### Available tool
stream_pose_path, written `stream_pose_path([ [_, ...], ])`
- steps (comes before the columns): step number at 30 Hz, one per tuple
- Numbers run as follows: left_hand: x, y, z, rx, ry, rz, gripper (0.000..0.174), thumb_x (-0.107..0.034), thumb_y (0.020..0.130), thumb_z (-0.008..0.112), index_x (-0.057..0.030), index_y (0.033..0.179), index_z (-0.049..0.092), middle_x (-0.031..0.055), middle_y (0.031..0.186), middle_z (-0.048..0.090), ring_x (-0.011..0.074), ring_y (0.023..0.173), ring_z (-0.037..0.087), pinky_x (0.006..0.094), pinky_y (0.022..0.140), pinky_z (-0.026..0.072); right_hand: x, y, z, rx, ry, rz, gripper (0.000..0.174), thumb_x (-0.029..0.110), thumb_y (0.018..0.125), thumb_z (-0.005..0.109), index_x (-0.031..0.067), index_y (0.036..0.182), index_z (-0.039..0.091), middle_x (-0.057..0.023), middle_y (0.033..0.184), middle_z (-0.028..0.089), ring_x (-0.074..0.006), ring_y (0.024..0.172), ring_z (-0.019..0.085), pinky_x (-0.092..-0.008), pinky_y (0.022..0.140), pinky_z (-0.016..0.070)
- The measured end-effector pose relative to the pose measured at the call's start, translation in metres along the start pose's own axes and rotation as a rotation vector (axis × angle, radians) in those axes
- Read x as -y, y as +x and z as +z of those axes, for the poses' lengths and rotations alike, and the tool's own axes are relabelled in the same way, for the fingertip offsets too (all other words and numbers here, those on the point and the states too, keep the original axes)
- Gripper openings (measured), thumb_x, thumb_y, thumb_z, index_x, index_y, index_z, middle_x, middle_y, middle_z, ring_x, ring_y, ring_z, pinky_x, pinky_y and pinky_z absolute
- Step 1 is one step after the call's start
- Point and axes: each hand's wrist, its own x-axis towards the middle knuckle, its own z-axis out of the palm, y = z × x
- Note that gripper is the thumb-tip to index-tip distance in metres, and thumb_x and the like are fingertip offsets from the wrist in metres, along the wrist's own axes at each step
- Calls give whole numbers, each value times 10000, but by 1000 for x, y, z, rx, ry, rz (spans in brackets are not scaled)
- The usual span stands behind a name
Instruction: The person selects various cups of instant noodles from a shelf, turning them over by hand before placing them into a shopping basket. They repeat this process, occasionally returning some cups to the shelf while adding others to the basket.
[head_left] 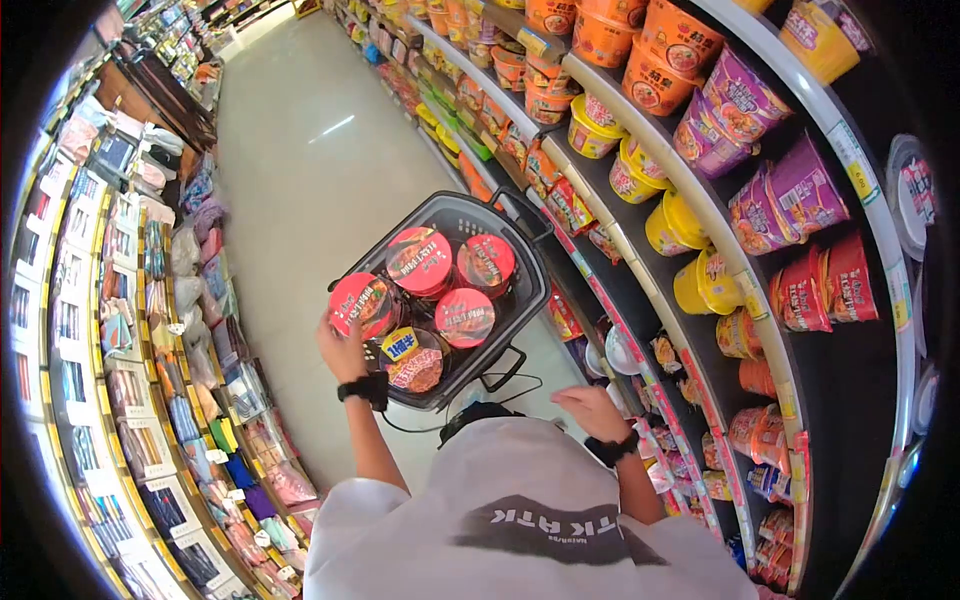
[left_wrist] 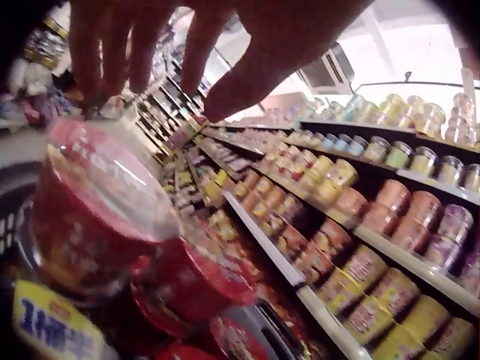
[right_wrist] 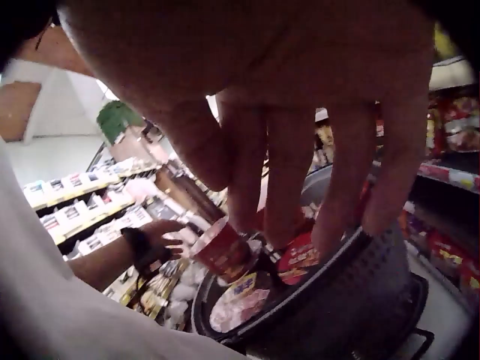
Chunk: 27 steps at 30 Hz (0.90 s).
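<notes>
In the head view, a dark grey shopping basket (head_left: 522, 316) holds several noodle tubs with red-rimmed lids, and one tub with a yellow and blue label (head_left: 412, 362). My left hand (head_left: 341, 350) is at the basket's left side, right beside the nearest red noodle tub (head_left: 361, 305). Its fingers are spread and straight over the red tubs (left_wrist: 105, 187) in the left wrist view. My right hand (head_left: 594, 411) is off the basket's near right corner, holding nothing. In the right wrist view its fingers (right_wrist: 341, 165) extend loosely, overlapping the basket rim.
Shelves (head_left: 690, 260) of orange, yellow, purple and red noodle tubs line my right. On the left, a rack (head_left: 110, 330) carries packaged goods and textiles. The pale aisle floor (head_left: 290, 130) runs ahead between them. A basket handle (head_left: 503, 370) sticks out near me.
</notes>
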Motion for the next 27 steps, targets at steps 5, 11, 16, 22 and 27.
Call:
stream_pose_path([
  [5, 130, 40, 47, 338, -544, -435, 526, -238, 845, 756, -41, 1284, 543, 105, 1107, 657, 192, 912, 632, 272, 701, 519, 57, 70, 53, 311, -110, -159, 402, 340, 961, 526, -4, 836, 691, -169, 786, 686, -338, 770, 662, -413, 707, 506],
  [11, 82, 7, 22, 523, -845, -972, 419, -358, 882, 698, -132, 1213, 578, 42, 1107, 669, 181, 935, 630, 376, 757, 482, 55, 91, 129, 476, 39, -122, 410, 338, 938, 589, 47, 1226, 616, -121, 958, 723, -260, 859, 693, -375, 783, 531],
  [16, 111, 5, 19, 603, -879, -898, 521, -265, 900, 682, -153, 1351, 445, 98, 1238, 614, 296, 1036, 632, 513, 796, 510, 51, 111, 142, 300, 125, 7, 666, 365, 857, 658, 46, 1394, 424, -223, 970, 688, -365, 906, 670, -411, 798, 522],
  [22, 90, 2, -6, 736, -659, -719, 647, -88, 892, 681, -173, 1446, 357, 151, 1254, 575, 273, 955, 652, 413, 648, 588, -17, 195, 236, 108, 342, -119, 970, 251, 773, 758, -13, 1519, 198, -252, 1449, 449, -252, 1089, 621, -347, 907, 506],
  [27, 42, -14, -7, 887, -549, -480, 609, -101, 937, 631, -73, 1474, 346, 120, 1123, 633, 226, 838, 685, 340, 584, 586, -3, 154, 208, 146, 659, -149, 1015, 232, 744, 794, 115, 1553, 192, -155, 1265, 574, -204, 954, 618, -339, 827, 513],
])
